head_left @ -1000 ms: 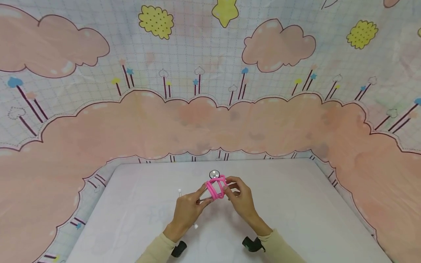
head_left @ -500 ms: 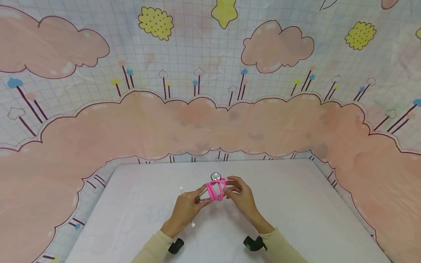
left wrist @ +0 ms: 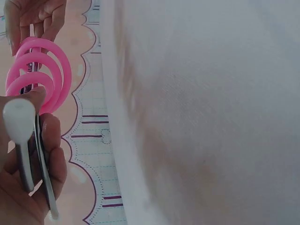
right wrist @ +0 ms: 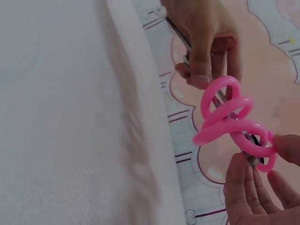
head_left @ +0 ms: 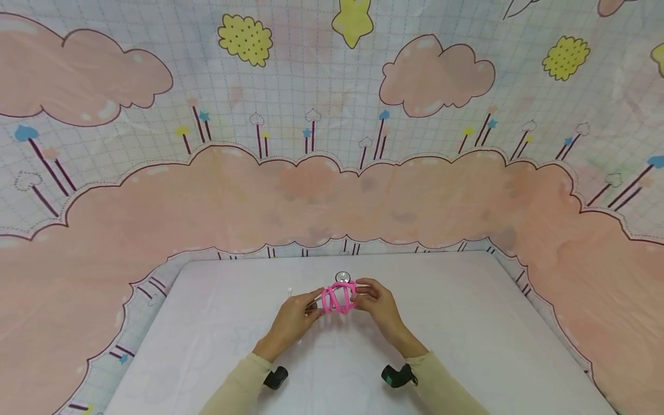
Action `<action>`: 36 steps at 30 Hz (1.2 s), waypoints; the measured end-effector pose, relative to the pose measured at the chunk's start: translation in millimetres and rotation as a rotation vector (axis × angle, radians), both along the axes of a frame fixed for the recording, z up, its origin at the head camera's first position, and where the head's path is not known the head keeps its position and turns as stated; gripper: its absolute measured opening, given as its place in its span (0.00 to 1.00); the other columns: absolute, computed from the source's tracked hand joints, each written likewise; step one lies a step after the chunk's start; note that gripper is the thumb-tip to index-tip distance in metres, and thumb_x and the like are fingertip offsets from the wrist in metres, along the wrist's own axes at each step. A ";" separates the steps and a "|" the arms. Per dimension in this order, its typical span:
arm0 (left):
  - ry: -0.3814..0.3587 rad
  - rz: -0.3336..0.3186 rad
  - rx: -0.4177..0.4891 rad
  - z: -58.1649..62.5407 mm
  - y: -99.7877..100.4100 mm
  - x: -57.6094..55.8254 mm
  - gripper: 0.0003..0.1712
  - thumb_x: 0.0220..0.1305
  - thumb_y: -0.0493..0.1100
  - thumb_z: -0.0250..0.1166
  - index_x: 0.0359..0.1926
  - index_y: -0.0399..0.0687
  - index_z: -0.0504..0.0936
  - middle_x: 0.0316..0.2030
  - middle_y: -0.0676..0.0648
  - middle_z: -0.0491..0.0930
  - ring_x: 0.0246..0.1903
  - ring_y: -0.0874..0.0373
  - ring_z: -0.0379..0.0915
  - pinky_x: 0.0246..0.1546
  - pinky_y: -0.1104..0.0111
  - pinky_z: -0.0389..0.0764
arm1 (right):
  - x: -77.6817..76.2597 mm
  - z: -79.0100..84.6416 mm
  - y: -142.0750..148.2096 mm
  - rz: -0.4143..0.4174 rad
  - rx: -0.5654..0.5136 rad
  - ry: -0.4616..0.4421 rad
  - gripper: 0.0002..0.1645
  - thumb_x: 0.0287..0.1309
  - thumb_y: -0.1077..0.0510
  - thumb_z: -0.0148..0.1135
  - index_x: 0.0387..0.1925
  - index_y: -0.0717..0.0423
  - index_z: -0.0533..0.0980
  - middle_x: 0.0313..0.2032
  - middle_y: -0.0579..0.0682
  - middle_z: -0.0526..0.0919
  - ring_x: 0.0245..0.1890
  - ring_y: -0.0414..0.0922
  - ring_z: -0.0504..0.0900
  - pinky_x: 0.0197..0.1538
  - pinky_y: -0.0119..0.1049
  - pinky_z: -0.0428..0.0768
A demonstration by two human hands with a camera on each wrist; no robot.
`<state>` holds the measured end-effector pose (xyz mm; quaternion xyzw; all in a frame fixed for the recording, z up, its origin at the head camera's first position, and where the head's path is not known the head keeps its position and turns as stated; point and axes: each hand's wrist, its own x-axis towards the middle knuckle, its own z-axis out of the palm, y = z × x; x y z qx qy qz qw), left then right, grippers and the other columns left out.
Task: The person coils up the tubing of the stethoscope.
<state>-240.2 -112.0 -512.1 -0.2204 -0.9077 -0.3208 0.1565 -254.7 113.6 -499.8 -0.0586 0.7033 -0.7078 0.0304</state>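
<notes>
Between both hands, above the white table, is a stethoscope with pink tubing point(head_left: 339, 300) wound in several loops round its metal ear tubes point(left wrist: 43, 168). My left hand point(head_left: 290, 320) grips the ear tubes, its thumb against the nearest loop in the left wrist view. A white ear tip point(left wrist: 18, 119) sticks out past that hand. At the other end of the coil, my right hand point(head_left: 381, 308) pinches the tubing, thumb point(right wrist: 287, 147) on one side and fingers below. The round chest piece point(head_left: 343, 277) shows just beyond the loops in the head view.
A white table top point(head_left: 467, 334) spreads under the hands. Behind and beside it hangs a cloth point(head_left: 332, 202) printed with clouds and stars. A black device point(head_left: 276, 377) sits at the left wrist, another black device point(head_left: 396, 376) at the right.
My left hand has turned slightly, bringing the stethoscope more level; the lower ear tip has moved closer behind the wrist. The loops look more spread. My right hand has stayed nearly in place.
</notes>
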 end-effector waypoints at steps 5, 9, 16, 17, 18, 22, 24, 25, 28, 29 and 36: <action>-0.044 -0.021 0.023 -4.1 -1.5 -9.8 0.29 0.56 0.39 0.73 0.60 0.41 0.79 0.29 0.50 0.85 0.28 0.65 0.78 0.35 0.67 0.82 | -8.5 -3.2 -1.7 -0.013 -0.020 -0.041 0.25 0.61 0.67 0.63 0.60 0.63 0.72 0.53 0.69 0.78 0.45 0.52 0.85 0.46 0.41 0.85; -0.094 -0.025 0.037 -6.9 -1.6 -17.8 0.29 0.57 0.38 0.72 0.60 0.39 0.79 0.30 0.51 0.85 0.31 0.64 0.80 0.38 0.66 0.83 | -14.3 -5.1 -2.2 -0.023 -0.021 -0.061 0.24 0.62 0.67 0.62 0.60 0.65 0.72 0.53 0.71 0.78 0.42 0.51 0.85 0.48 0.47 0.84; -0.180 -0.026 0.057 -12.4 -2.5 -31.5 0.21 0.58 0.40 0.72 0.53 0.41 0.83 0.29 0.53 0.84 0.31 0.64 0.78 0.38 0.68 0.81 | -13.8 0.0 -3.1 -0.031 -0.007 -0.082 0.24 0.62 0.66 0.62 0.59 0.66 0.71 0.53 0.73 0.77 0.40 0.47 0.85 0.50 0.47 0.83; -0.189 -0.026 0.058 -13.0 -2.6 -33.4 0.20 0.58 0.40 0.72 0.52 0.42 0.83 0.29 0.53 0.83 0.31 0.65 0.77 0.37 0.68 0.81 | -17.1 -4.4 -3.2 -0.041 -0.009 -0.088 0.24 0.62 0.66 0.63 0.59 0.65 0.72 0.53 0.72 0.77 0.40 0.47 0.85 0.49 0.47 0.83; -0.198 -0.023 0.058 -13.6 -2.8 -35.1 0.19 0.58 0.40 0.72 0.51 0.42 0.84 0.28 0.53 0.83 0.30 0.65 0.76 0.37 0.69 0.80 | -20.4 -8.9 -3.4 -0.051 -0.012 -0.087 0.24 0.61 0.66 0.63 0.59 0.65 0.72 0.52 0.71 0.78 0.40 0.48 0.85 0.49 0.47 0.84; -0.227 -0.010 0.054 -14.9 -2.6 -40.2 0.18 0.57 0.41 0.73 0.50 0.44 0.84 0.27 0.53 0.82 0.28 0.65 0.73 0.35 0.69 0.77 | -33.7 -24.8 -4.4 -0.079 -0.018 -0.093 0.23 0.61 0.67 0.63 0.58 0.64 0.73 0.50 0.68 0.80 0.42 0.49 0.85 0.47 0.46 0.84; -0.238 -0.005 0.051 -16.4 -2.6 -42.0 0.18 0.57 0.41 0.73 0.50 0.44 0.85 0.27 0.53 0.82 0.28 0.65 0.73 0.36 0.69 0.77 | -35.6 -26.1 -4.8 -0.078 -0.023 -0.103 0.22 0.62 0.68 0.62 0.58 0.65 0.73 0.50 0.69 0.80 0.41 0.48 0.85 0.48 0.46 0.84; -0.243 -0.005 0.051 -17.4 -2.5 -42.8 0.18 0.57 0.41 0.73 0.49 0.44 0.85 0.27 0.53 0.82 0.28 0.65 0.72 0.36 0.68 0.77 | -36.4 -26.7 -4.8 -0.077 -0.023 -0.106 0.22 0.62 0.68 0.61 0.58 0.66 0.72 0.50 0.69 0.80 0.41 0.47 0.85 0.48 0.46 0.84; -0.246 -0.004 0.038 -20.6 -2.3 -45.1 0.17 0.57 0.40 0.72 0.49 0.44 0.84 0.27 0.53 0.82 0.29 0.65 0.72 0.37 0.68 0.76 | -38.7 -29.4 -4.5 -0.078 -0.022 -0.120 0.22 0.62 0.68 0.60 0.58 0.66 0.72 0.49 0.69 0.80 0.39 0.45 0.85 0.48 0.46 0.84; -0.243 -0.003 0.032 -21.6 -2.3 -45.8 0.17 0.57 0.39 0.72 0.49 0.44 0.84 0.27 0.53 0.82 0.29 0.65 0.72 0.37 0.67 0.76 | -39.4 -30.2 -4.4 -0.079 -0.024 -0.126 0.22 0.62 0.68 0.60 0.58 0.67 0.72 0.49 0.69 0.80 0.39 0.45 0.84 0.48 0.46 0.84; -0.202 0.011 0.006 -26.2 -2.9 -48.4 0.18 0.57 0.37 0.71 0.50 0.42 0.84 0.36 0.46 0.87 0.36 0.57 0.81 0.45 0.58 0.81 | -41.7 -31.7 -4.9 -0.071 -0.012 -0.132 0.23 0.62 0.68 0.60 0.58 0.67 0.71 0.47 0.66 0.81 0.37 0.42 0.83 0.48 0.45 0.84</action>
